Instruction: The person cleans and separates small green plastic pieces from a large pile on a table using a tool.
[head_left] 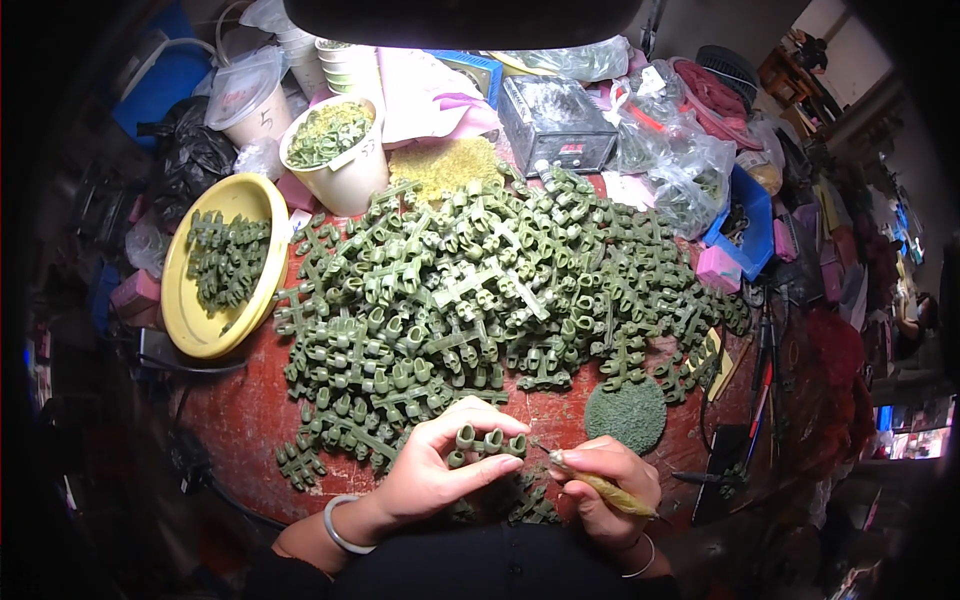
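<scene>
My left hand (440,465) holds a green moulded piece (490,445) with a row of small hollow cups along it. Just to its right, my right hand (610,470) grips a slim tool (605,488) with a yellowish handle, its thin tip pointing toward the piece. A large heap of similar green pieces (470,290) covers the middle of the red table (230,420). Behind my right hand lies a round green textured pad (625,415).
A tilted yellow basin (180,320) holds more pieces at the left, near white buckets (335,185). A dark metal box (555,120), plastic bags (680,175), a blue tray (740,240) and a pink block (718,268) stand behind. Pen-like tools (768,380) lie at the right.
</scene>
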